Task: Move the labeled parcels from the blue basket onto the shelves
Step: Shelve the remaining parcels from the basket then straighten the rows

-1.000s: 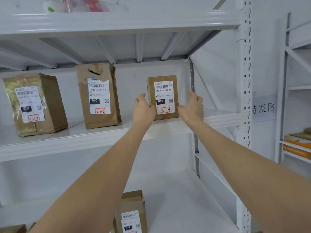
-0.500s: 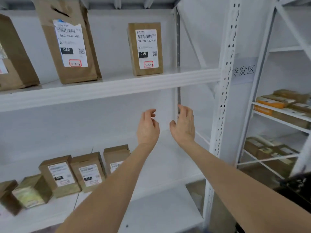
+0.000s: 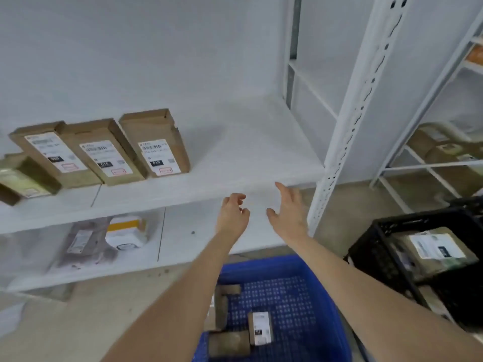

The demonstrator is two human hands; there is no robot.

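- White metal shelving unit (image 3: 248, 158): fills the view from 9 to 1 o'clock, and two of its shelf boards are visible.
- Black plastic lattice crate (image 3: 379, 257): on the floor at 4 o'clock. It contains a brown parcel with a white label (image 3: 436, 248).
- Blue perforated plastic basket (image 3: 300, 273): on the floor at 6 o'clock, below both forearms.
- Three brown cardboard labeled parcels (image 3: 109, 152): upright in a row on the upper board at 10 o'clock, touching side by side.
- Right hand (image 3: 288, 210): at centre, fingers extended and spread, holding nothing.
- Left hand (image 3: 232, 215): just beside the right hand, not touching it. The fingers are loosely curled and hold nothing.
- Small brown cardboard parcel with white label (image 3: 260, 327): lying on the basket floor at 6 o'clock, next to other brown parcels (image 3: 227, 343).
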